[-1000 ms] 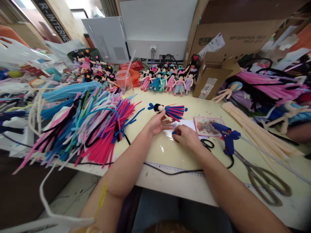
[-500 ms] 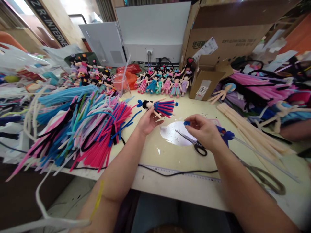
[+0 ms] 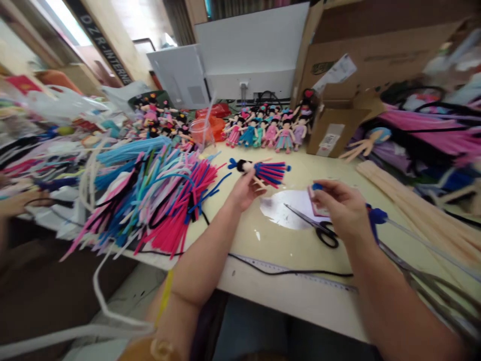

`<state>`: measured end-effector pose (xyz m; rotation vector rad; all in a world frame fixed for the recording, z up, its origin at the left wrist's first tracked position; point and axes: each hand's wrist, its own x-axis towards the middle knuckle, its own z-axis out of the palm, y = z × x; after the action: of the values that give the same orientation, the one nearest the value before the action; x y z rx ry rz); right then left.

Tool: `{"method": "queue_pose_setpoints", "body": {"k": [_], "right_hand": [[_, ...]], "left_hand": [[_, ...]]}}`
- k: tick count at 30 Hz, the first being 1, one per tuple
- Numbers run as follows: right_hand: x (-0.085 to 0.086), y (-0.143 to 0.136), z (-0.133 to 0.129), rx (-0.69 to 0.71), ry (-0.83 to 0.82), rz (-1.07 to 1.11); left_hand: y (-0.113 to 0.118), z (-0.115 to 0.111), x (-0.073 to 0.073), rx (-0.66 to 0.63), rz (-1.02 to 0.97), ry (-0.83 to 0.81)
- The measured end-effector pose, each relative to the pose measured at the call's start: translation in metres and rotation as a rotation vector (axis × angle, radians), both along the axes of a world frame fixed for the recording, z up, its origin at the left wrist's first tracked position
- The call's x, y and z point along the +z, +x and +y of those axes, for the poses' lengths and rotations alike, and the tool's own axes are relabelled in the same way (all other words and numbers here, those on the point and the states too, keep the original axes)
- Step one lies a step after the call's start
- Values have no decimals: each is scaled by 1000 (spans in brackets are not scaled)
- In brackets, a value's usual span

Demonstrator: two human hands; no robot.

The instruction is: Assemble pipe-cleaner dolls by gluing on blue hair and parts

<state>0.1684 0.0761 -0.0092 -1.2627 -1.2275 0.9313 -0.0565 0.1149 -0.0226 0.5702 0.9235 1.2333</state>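
A doll of fuzzy pipe cleaners (image 3: 273, 173), with black hair, a blue bow and a pink-and-blue striped skirt, lies sideways in my left hand (image 3: 246, 192). The fingers pinch it around its upper body. Between thumb and fingers of my right hand (image 3: 340, 205) is a small blue fuzzy piece (image 3: 317, 186). Just below that hand rest black-handled scissors (image 3: 313, 221), blades towards the left. A pink-edged card (image 3: 319, 208) lies partly hidden behind my right fingers. To the right of my wrist sits a blue glue gun (image 3: 377, 216) with a whitish stick in its back.
Bundles of coloured pipe cleaners (image 3: 158, 195) cover the left side. Finished dolls (image 3: 268, 129) stand in rows before a monitor (image 3: 251, 50). Beige pipe cleaners (image 3: 413, 200), larger scissors (image 3: 432, 286) and a small carton (image 3: 334, 133) are on the right. Another person's hand (image 3: 22, 200) shows far left.
The view has turned left, so everything sits farther right. My right hand has drawn a little away from the doll, still pinching the blue piece. Another person's hand has come into view.
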Motion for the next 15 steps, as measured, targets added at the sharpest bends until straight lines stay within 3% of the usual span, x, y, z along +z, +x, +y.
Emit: {"method": "queue_pose_setpoints", "body": {"k": [5, 15], "right_hand": [[-3, 1, -2, -91, 10, -12], [-3, -4, -9, -151, 37, -76]], "left_hand": [[17, -3, -14, -161, 46, -10], [23, -5, -18, -206, 66, 6]]}}
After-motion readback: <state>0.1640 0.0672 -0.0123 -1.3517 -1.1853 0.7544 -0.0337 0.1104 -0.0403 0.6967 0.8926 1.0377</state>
